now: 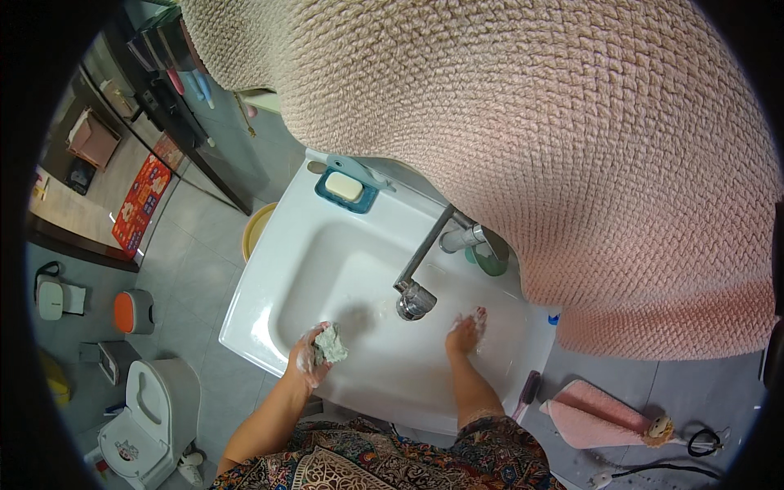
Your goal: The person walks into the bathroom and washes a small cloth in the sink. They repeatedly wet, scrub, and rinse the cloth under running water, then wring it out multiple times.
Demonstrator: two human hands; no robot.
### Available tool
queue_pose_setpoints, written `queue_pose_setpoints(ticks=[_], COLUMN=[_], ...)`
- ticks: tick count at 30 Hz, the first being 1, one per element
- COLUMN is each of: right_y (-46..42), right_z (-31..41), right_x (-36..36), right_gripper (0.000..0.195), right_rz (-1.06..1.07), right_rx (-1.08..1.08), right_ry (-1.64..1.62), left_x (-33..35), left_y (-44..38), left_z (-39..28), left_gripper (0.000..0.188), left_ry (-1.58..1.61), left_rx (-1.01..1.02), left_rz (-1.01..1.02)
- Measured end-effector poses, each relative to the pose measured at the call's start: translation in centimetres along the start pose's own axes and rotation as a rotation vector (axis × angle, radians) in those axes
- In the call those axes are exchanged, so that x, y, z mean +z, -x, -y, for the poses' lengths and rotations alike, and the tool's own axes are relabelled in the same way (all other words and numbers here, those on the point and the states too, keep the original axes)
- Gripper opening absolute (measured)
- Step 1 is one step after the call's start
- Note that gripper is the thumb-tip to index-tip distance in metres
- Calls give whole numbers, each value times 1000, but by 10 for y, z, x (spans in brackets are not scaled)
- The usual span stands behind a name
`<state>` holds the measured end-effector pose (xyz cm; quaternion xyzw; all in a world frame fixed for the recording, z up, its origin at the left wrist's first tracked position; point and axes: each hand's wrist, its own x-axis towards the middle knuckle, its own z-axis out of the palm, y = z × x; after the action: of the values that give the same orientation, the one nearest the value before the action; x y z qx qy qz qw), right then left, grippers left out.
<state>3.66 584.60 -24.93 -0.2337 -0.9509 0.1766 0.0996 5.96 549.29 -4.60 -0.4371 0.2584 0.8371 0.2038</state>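
Note:
My left hand (311,358), covered in white lather, holds a crumpled pale green cloth or sponge (331,344) over the near left edge of the white washbasin (392,395). Suds also coat my right hand (467,331), which is held over the right part of the basin with its fingers apart and nothing seen in it. Between the hands, a little farther off, is the chrome faucet (416,300) on its jointed arm. A cream soap bar (343,186) lies in a blue soap dish (367,202) at the far left corner of the basin.
A large pink and beige textured towel (520,122) hangs across the upper view. A green object (492,260) stands behind the faucet. At the right are a purple-handled brush (528,392) and a pink hand towel (597,416). A toilet (153,404) and an orange-lidded bin (133,312) stand left.

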Motion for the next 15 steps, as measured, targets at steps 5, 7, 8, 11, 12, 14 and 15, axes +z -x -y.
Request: queue_pose_setpoints(ticks=[5, 7, 8, 11, 12, 14, 15], right_y=[0, -7, -15, -68, -67, -73, -83], right_z=[37, 86, 97, 84, 87, 42, -2], right_x=[11, 17, 24, 33, 25, 18, 11], right_gripper=[25, 29, 22, 15, 13, 16, 18], right_rz=[149, 183, 162, 483, 567, 630, 562], right_rx=[-380, -468, -361, -169, -186, 23, 190], right_ry=[-22, -401, -597, -975, -981, -988, -972], left_x=[3, 8, 11, 17, 6, -2, 1], left_y=[-7, 2, 4, 3, 5, 7, 5], left_z=[12, 16, 20, 31, 32, 36, 39], left_gripper=[16, 17, 17, 18, 18, 18, 18], left_ry=[61, 86, 89, 109, 141, 161, 151], left_rx=[10, 16, 13, 19, 40, 57, 53], left_rz=[-31, -47, -35, -1, -26, -28, -5])
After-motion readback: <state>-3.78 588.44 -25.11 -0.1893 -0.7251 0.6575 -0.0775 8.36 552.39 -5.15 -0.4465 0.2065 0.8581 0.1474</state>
